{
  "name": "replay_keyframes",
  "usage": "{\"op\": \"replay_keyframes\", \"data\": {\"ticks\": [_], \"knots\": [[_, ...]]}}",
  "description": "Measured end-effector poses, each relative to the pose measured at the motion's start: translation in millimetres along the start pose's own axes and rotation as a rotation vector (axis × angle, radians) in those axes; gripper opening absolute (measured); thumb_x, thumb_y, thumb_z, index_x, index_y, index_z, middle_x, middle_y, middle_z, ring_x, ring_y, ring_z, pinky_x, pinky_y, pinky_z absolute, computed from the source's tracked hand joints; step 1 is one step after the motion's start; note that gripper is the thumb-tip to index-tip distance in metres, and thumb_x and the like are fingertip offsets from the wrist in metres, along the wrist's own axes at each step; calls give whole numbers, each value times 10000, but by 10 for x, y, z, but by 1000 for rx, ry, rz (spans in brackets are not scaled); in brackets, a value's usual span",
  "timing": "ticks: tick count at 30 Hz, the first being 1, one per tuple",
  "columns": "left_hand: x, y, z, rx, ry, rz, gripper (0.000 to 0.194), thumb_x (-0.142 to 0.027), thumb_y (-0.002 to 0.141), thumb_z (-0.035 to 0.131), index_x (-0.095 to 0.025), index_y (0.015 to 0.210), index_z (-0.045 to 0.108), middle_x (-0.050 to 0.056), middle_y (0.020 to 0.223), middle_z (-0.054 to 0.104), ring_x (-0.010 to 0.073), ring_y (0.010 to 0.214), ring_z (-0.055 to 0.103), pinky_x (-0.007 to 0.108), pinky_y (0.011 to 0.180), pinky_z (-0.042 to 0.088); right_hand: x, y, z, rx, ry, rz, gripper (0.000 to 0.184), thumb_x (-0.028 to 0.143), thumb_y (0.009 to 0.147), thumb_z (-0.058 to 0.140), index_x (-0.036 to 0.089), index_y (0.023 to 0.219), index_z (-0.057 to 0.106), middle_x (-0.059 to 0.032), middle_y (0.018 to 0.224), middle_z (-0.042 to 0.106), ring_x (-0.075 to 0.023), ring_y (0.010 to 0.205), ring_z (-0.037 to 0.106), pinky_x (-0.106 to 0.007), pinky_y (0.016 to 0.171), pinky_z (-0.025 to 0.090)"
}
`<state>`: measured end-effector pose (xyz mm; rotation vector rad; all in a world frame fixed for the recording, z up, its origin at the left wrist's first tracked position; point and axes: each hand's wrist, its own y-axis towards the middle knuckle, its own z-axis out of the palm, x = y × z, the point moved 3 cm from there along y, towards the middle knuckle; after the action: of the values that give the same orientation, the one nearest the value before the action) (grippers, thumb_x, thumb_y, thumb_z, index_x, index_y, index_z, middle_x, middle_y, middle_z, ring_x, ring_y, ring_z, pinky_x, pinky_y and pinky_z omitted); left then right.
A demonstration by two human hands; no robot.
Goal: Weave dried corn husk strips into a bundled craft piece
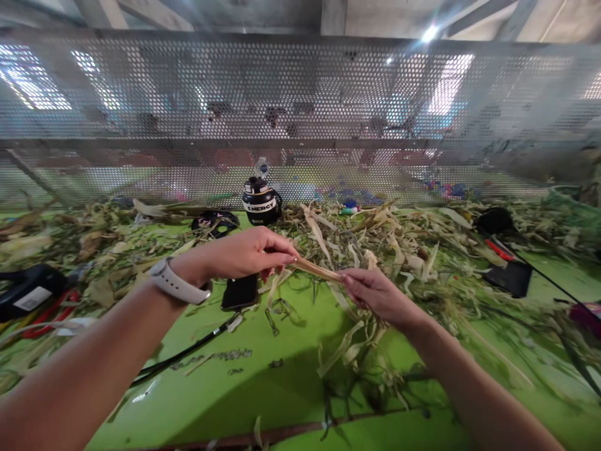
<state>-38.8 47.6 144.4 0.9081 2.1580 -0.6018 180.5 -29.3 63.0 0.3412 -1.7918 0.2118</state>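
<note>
A tan strip of dried husk (319,270) is stretched between my two hands above the green table (267,388). My left hand (251,252), with a pale watch (181,282) on its wrist, pinches the upper left end. The fingers of my right hand (375,293) are closed round the lower right end. Loose curled husk strips (354,351) show below my right hand; whether they hang from it or lie on the table I cannot tell. A black phone (239,293) lies just under my left hand.
Heaps of dry husk scraps (399,232) cover the back and sides. A black ENERGY jug (260,203) stands against the perforated metal screen (300,88). A black cable (188,344) crosses the left front. A red-handled tool (498,249) lies right; a dark device (32,291) sits far left.
</note>
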Motion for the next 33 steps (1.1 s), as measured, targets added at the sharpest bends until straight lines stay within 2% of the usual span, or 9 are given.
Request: {"op": "replay_keyframes", "data": {"ticks": [8,13,16,17,21,25,27,30,33], "knots": [[337,96,-172,-10,-243,-124,144,-193,590,736,-200,733,748,18,543,596,137,456,519,219,430,360,-172,49,4,211,262,188,373,478,809,598,114,875,641,64,538,435,-32,450,356,-184,428,231],[465,179,-293,-188,-429,-158,157,-155,600,724,-156,756,737,5,515,563,157,440,534,240,403,372,-277,38,48,275,417,262,302,428,783,649,131,799,602,57,538,488,-42,437,442,-171,418,299],[528,254,-238,-195,-476,-148,207,-155,615,733,-144,822,731,11,563,604,143,464,550,232,424,406,-296,58,110,215,515,258,271,392,767,676,134,771,595,61,519,483,-33,411,410,-161,402,296],[544,282,-176,-208,-510,-121,235,-165,633,734,-149,867,724,23,624,638,136,500,567,227,455,434,-301,72,130,156,559,244,266,386,759,685,137,758,590,64,515,479,-29,403,390,-157,392,284],[587,340,288,-555,-931,13,274,-286,769,658,-160,1012,663,103,959,686,160,790,646,265,673,526,-335,128,194,-107,743,170,268,378,716,725,154,739,581,65,523,494,-29,410,395,-150,400,303],[466,384,1074,-362,-1077,-149,277,-394,791,624,-147,900,689,116,986,689,201,891,639,327,812,507,-390,146,250,-197,816,194,282,354,661,772,150,735,591,59,529,525,-28,424,422,-149,439,355],[377,379,1334,-356,-1122,-177,258,-372,776,643,-166,928,675,92,999,686,200,926,626,338,855,486,-408,148,275,-198,815,221,290,349,647,783,145,718,588,54,529,535,-30,426,428,-149,441,362],[330,351,1486,-585,-1213,-142,357,-344,750,677,-218,1074,595,57,1035,668,183,972,609,338,896,460,-426,151,285,-245,814,231,300,359,640,786,149,717,586,57,527,534,-30,426,428,-147,429,354],[342,359,1559,-613,-1210,-83,296,-388,767,647,-196,989,609,50,960,661,166,916,602,318,857,462,-445,154,299,-265,816,235,311,370,633,789,151,721,586,59,537,538,-30,427,435,-147,429,358]]}}
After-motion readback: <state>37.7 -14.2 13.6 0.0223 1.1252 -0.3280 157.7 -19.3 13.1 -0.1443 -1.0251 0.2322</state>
